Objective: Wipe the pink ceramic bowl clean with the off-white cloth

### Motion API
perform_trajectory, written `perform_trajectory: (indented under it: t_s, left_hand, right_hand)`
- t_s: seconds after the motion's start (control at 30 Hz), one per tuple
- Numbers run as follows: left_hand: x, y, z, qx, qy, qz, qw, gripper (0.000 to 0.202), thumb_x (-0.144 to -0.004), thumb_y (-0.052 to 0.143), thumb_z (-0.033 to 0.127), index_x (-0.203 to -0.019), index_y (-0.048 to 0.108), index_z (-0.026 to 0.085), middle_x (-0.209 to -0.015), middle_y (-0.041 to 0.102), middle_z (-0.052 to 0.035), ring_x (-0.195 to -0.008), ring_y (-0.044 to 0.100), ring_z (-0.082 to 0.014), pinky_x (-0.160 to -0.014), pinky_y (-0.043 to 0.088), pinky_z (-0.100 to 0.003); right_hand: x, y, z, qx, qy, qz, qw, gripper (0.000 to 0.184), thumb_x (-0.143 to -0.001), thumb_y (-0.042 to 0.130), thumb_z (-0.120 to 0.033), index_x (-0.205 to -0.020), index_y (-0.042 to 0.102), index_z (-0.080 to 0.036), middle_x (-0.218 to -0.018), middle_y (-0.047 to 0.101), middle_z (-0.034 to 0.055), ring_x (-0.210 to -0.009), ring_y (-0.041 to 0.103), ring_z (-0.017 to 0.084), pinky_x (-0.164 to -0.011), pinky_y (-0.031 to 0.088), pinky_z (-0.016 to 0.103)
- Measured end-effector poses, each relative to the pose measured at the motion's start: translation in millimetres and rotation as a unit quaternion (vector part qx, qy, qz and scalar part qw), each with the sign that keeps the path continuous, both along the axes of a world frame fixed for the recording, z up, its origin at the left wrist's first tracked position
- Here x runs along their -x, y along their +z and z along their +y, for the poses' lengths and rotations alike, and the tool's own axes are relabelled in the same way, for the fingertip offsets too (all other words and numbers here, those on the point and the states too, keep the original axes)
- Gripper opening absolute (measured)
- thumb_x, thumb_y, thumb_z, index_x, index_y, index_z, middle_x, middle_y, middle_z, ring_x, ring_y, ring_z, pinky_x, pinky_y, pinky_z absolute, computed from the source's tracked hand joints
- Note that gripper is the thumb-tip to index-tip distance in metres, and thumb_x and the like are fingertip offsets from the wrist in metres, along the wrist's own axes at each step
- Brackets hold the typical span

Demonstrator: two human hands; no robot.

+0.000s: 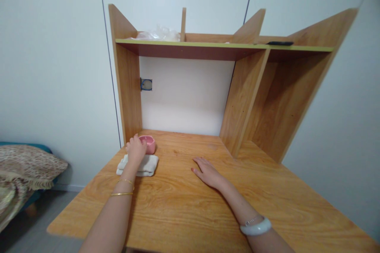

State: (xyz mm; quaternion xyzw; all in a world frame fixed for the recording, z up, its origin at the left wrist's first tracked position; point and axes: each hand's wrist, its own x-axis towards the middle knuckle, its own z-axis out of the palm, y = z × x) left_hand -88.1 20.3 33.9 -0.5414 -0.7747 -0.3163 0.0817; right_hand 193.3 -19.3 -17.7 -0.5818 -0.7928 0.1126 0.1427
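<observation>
My left hand is at the left side of a small pink bowl near the back left of the desk. Its thumb laps over the bowl's rim and the other fingers curl down the outer left side, partly hidden. A folded white cloth lies just in front of the bowl, beneath my left wrist. My right hand rests palm down on the wooden desktop, fingers stretched out, holding nothing.
A wooden shelf unit rises from the desk's back, with upright panels on both sides. On its upper shelf lie a clear plastic bag and a flat dark object. A bed with a patterned cover stands at left.
</observation>
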Motion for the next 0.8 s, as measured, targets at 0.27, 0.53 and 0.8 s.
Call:
perform_trajectory:
  t_s: [0.27, 0.53, 0.8]
  left_hand:
    - [29.2, -13.7, 13.0, 0.052, -0.021, -0.099, 0.994, 0.043, -0.08, 0.03, 0.024, -0.104, 0.058, 0.001, -0.101, 0.061, -0.023, -0.099, 0.057, -0.0296, -0.081, 0.043, -0.035]
    - [32.2, -13.1, 7.7, 0.122, -0.008, -0.13, 0.984, 0.05, -0.082, 0.028, 0.039, -0.094, 0.065, 0.008, -0.095, 0.065, -0.0223, -0.094, 0.06, -0.032, -0.07, 0.045, -0.036]
    - [32.1, -7.2, 7.0, 0.156, -0.035, -0.106, 0.981, 0.047, -0.08, 0.033, 0.037, -0.094, 0.065, 0.006, -0.093, 0.066, -0.0226, -0.09, 0.062, -0.0305, -0.067, 0.046, -0.033]
  right_hand:
    - [-1.9, -3.4, 3.3, -0.009, 0.004, 0.001, 1.0, 0.055, -0.084, 0.037, -0.042, -0.128, 0.042, -0.011, -0.135, 0.04, 0.0136, -0.129, 0.029, 0.024, -0.105, 0.021, 0.039]
    - [-2.1, -3.7, 2.8, -0.003, 0.003, 0.002, 1.0, 0.055, -0.084, 0.037, -0.042, -0.129, 0.04, -0.01, -0.136, 0.038, 0.0141, -0.13, 0.026, 0.024, -0.105, 0.021, 0.038]
    - [0.2, 1.1, -0.5, 0.002, 0.002, -0.007, 1.0, 0.055, -0.085, 0.036, -0.04, -0.129, 0.04, -0.008, -0.137, 0.037, 0.0148, -0.13, 0.027, 0.023, -0.105, 0.02, 0.037]
